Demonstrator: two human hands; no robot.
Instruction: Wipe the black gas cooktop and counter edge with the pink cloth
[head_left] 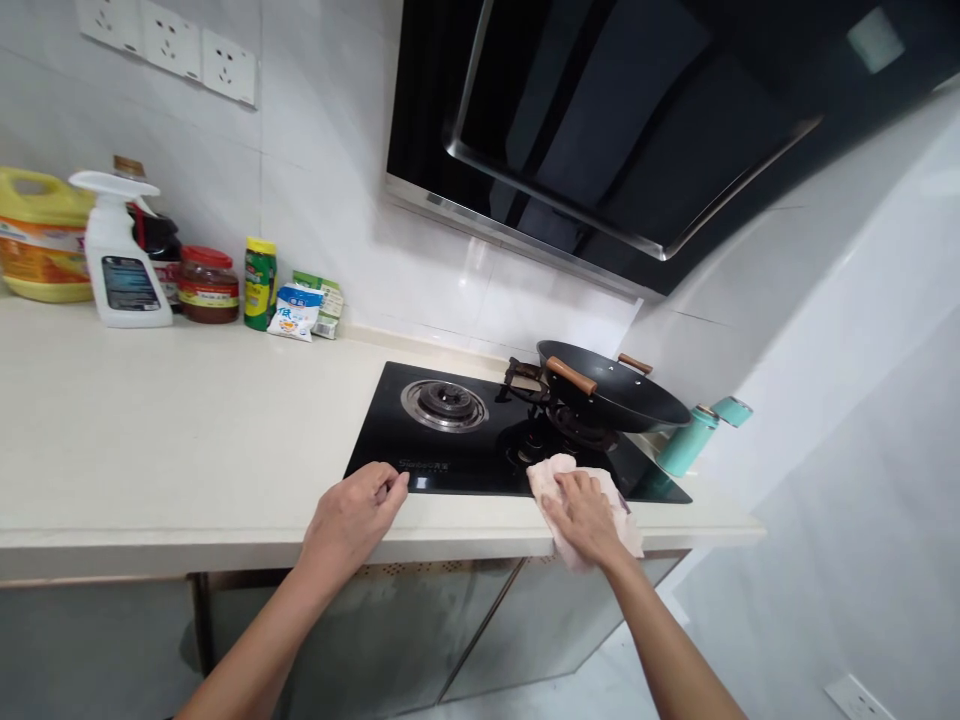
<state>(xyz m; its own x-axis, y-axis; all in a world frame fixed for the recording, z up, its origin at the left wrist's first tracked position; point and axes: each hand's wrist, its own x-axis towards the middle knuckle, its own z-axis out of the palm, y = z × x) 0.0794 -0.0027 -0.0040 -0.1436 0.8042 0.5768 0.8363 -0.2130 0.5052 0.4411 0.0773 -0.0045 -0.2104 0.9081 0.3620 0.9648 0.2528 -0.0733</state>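
Observation:
My right hand (581,515) presses a pale pink cloth (551,475) against the front edge of the black glass gas stove (480,455). Part of the cloth hangs over the counter's front edge. My left hand (352,515) is curled closed at the counter edge by the stove's front left corner, with nothing visible in it. The left burner (444,405) is bare, its metal ring showing. A black wok (622,395) with wooden handles stands tilted over the right burner, beyond my right hand. One pot support (525,375) lies off its burner behind the stove's middle.
Overhead hangs a black range hood (570,130). A teal bottle (686,442) stands right of the wok. Along the wall at left are a spray bottle (124,255), a yellow oil jug (45,240), a red-lidded jar (208,285), a green shaker (260,285) and a small bag (295,312).

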